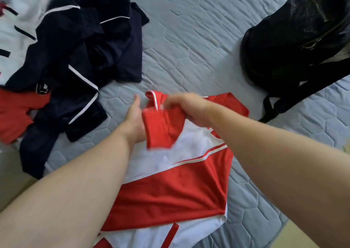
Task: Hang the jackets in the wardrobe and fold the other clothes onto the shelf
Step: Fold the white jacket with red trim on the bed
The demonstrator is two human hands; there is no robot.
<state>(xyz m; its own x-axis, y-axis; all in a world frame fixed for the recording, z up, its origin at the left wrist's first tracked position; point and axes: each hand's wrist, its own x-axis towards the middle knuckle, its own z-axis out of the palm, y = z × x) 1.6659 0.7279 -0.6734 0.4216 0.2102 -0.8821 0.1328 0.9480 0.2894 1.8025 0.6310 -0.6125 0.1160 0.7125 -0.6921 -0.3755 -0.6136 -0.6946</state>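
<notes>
A heap of navy clothes (79,44) lay at the far left of the grey quilted bed (189,39). In the near middle a red and white shirt (170,187) was spread flat. The left hand (133,118) stood open, fingers straight, against its red sleeve (162,130), which the right hand (189,109) gripped and held over the chest. A black backpack (295,35) sat at the far right.
</notes>
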